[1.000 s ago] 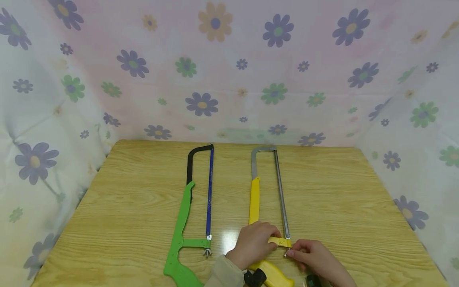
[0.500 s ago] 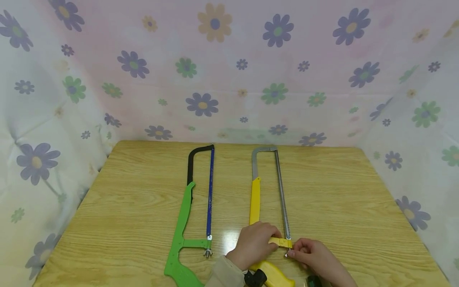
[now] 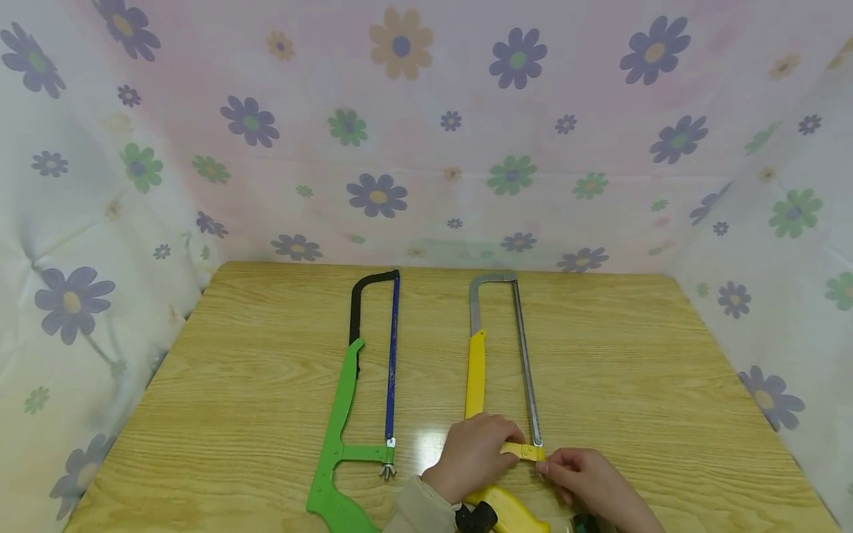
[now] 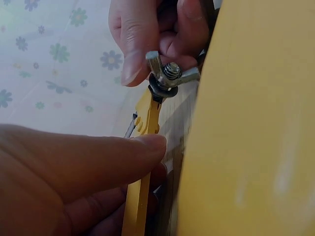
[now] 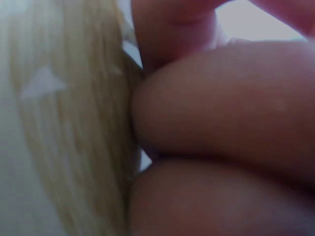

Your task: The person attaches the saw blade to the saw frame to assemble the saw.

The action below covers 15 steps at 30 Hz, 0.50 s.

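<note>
A yellow hacksaw [image 3: 475, 370] with a grey front frame lies on the table in the head view, its blade [image 3: 526, 363] on the right side. My left hand [image 3: 474, 455] grips the saw's yellow crossbar [image 4: 136, 201], thumb on one side and fingers on the other. At the bar's end a metal wing nut [image 4: 167, 73] sits on a threaded bolt, shown in the left wrist view. My right hand [image 3: 589, 477] is at this nut, with thumb and curled fingers about its far side. The right wrist view has blurred fingers [image 5: 221, 108], and the nut is hidden there.
A green hacksaw [image 3: 338, 403] with a blue blade [image 3: 392, 355] lies to the left, its own wing nut [image 3: 387, 471] facing the front. The wooden table [image 3: 253, 385] is bordered by flowered cloth [image 3: 426, 141] at the back and sides.
My right fingers have shifted slightly at the wing nut, which now shows less in the head view. The left hand keeps its grip on the crossbar. The hacksaws stay in place.
</note>
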{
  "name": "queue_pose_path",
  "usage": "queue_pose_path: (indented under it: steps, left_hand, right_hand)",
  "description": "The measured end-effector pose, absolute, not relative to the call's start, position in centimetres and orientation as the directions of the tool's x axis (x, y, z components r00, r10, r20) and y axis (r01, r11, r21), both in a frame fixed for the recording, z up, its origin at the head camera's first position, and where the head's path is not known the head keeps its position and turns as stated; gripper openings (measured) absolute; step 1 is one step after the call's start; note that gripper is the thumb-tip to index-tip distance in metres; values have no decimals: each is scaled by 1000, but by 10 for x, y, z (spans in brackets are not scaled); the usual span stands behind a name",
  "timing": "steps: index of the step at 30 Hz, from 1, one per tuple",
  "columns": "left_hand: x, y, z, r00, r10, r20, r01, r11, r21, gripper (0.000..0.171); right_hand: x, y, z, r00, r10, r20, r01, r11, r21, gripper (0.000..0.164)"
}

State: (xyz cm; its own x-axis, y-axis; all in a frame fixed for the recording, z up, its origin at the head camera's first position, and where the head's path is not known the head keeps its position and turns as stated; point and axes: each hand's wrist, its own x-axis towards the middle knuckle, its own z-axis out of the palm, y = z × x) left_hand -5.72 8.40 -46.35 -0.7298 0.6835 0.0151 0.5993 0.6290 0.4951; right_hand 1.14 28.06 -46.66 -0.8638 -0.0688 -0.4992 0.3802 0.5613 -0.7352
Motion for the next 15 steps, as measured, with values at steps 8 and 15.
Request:
queue_pose_path:
  steps: [8, 15]
  left_hand:
    - [-58, 84, -463, -731, 682, 11, 596, 631, 497, 19]
    - [-58, 84, -463, -727, 687, 22, 607, 626, 490, 19]
  right_hand:
    - [11, 279, -465, -856, -74, -511, 395, 543, -741, 47]
    - [11, 279, -467, -861, -90, -500, 370, 564, -738, 45]
